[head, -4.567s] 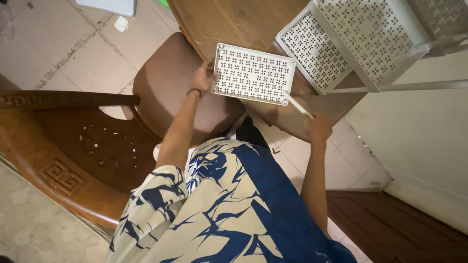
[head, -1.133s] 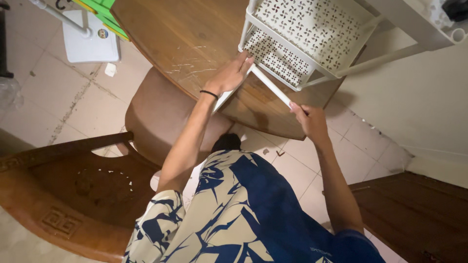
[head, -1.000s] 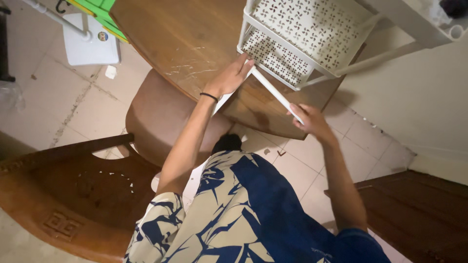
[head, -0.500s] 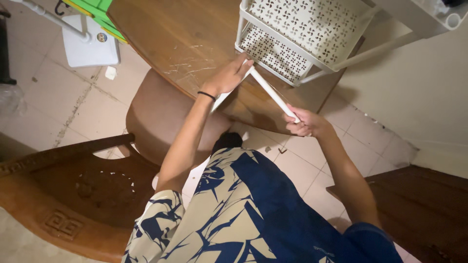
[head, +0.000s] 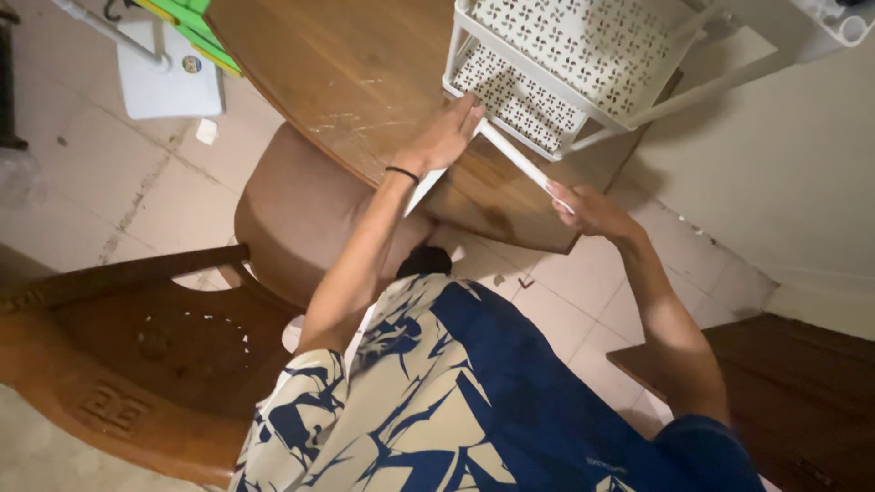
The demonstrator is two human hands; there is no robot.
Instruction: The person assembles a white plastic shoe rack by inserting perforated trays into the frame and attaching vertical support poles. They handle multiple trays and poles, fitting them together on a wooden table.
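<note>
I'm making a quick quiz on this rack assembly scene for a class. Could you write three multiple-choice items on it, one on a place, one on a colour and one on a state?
1. Where does the white perforated rack rest?
A. on the tiled floor
B. on the wooden table
C. on the brown chair

2. What colour is the thin pole running from the rack's corner?
A. white
B. black
C. green

3. What is the right hand doing?
A. lying flat on the floor
B. touching the near end of the pole
C. hanging at the person's side

Answers: 1 B, the rack sits on the tabletop near its edge. 2 A, the pole matches the white rack. 3 B, its fingers meet the pole's near end, while the left hand presses a white panel by the rack's corner.
</note>
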